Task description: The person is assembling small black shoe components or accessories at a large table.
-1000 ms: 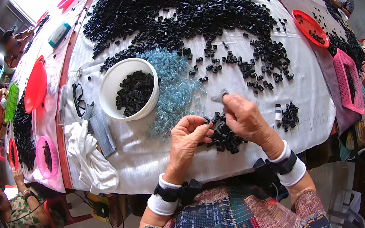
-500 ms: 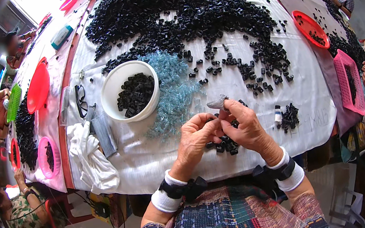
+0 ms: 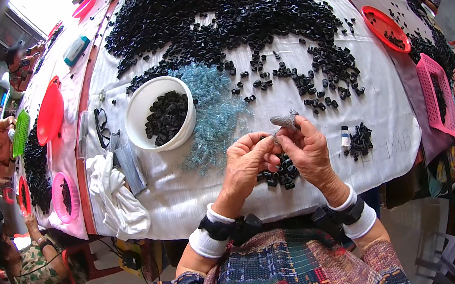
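My left hand (image 3: 241, 168) is closed in a pinch, with a small black plastic piece partly showing at its fingertips. Against it, my right hand (image 3: 309, 152) is also closed, thumb and fingers meeting close to the left fingertips. What the right fingertips hold is too small to make out. A grey, rough-surfaced pointed thing (image 3: 284, 121) sits at the right index finger; whether it is worn or gripped I cannot tell. Beneath the hands lies a small heap of black plastic pieces (image 3: 286, 173). Left of them, clear bluish bits (image 3: 210, 124) are piled beside a white bowl (image 3: 132, 122) containing black pieces.
A large mound of black pieces (image 3: 207, 4) covers the far table. To the left lie eyeglasses (image 3: 102, 127), a white cloth (image 3: 115, 197) and a grey folded cloth (image 3: 129, 167). A small bottle (image 3: 345, 137) stands right. Co-workers sit at both sides, near coloured baskets (image 3: 436, 93).
The grey thing has shifted slightly right and up with my right index finger. My hands remain together, with the fingertips slightly rearranged.
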The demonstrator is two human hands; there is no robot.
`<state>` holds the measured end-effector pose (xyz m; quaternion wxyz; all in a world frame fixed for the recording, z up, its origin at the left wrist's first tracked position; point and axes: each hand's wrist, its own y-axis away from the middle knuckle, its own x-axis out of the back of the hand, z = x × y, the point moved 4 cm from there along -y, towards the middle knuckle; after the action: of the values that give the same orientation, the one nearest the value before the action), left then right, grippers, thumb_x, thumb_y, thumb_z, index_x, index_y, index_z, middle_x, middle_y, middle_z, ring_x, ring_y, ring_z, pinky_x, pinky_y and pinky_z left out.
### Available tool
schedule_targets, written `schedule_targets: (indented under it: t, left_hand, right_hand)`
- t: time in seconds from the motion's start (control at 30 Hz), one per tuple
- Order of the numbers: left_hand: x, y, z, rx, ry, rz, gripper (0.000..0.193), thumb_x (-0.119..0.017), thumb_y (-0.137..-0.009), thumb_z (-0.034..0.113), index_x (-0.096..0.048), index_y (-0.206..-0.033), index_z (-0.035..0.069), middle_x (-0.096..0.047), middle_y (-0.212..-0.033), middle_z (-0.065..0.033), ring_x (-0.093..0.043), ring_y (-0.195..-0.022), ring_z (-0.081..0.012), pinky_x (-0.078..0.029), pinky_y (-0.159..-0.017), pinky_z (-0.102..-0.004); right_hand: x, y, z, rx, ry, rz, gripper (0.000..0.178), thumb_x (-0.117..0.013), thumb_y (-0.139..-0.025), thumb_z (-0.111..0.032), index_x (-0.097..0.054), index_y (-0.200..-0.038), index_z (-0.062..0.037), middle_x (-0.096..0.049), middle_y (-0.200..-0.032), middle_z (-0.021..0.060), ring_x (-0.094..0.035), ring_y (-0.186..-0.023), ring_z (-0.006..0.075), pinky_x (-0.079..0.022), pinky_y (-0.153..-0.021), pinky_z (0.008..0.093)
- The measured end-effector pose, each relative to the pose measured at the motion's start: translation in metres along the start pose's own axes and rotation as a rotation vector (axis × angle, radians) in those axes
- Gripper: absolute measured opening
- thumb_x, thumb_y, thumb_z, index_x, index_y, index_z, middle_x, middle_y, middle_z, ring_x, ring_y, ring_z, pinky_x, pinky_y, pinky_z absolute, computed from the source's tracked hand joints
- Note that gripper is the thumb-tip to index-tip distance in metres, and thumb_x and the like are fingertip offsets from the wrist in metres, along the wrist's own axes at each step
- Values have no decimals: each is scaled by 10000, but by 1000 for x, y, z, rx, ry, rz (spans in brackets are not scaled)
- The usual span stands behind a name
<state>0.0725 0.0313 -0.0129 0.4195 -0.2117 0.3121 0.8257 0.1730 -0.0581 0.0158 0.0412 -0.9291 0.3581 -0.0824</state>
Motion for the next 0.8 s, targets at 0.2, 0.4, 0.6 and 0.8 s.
schedule_targets:
  t: [0.2,0.4,0.6,0.8]
  left_hand:
    - [5,-10,3,-63,-126,61,175,-580,-890,174,-543,-955,16,-618,-728,-55,-571,-513,-62,-457,-420,-179]
    - [9,-12,3,-41,-258,64,182,-575,-896,193,-550,-968,28,-477,-598,42,-418,-448,-29,-398,-422,-182]
    - [9,-11,7,46,-281,10,254,-514,-908,195,-543,-1065,-3,-418,-627,64,-357,-483,-19,-395,-475,-186]
    - [13,-8,4,70,-106,-16,305,-489,-888,145,-519,-1113,-60,-428,-673,51,-392,-533,-44,-404,-508,-189]
  right_hand:
    - [0,2,-12,345,284,27,250,-618,-776,23,-543,-1014,7,-606,-793,123,-626,-691,197,-498,-633,285]
    - [7,-3,10,212,226,60,241,-616,-777,23,-543,-1006,11,-610,-809,112,-641,-713,185,-503,-624,281]
    - [1,-2,7,201,214,37,250,-612,-779,29,-546,-1019,12,-608,-787,95,-631,-695,161,-500,-618,265]
    - [1,0,6,171,210,24,254,-611,-780,30,-548,-1025,11,-616,-797,92,-630,-701,162,-501,-626,264]
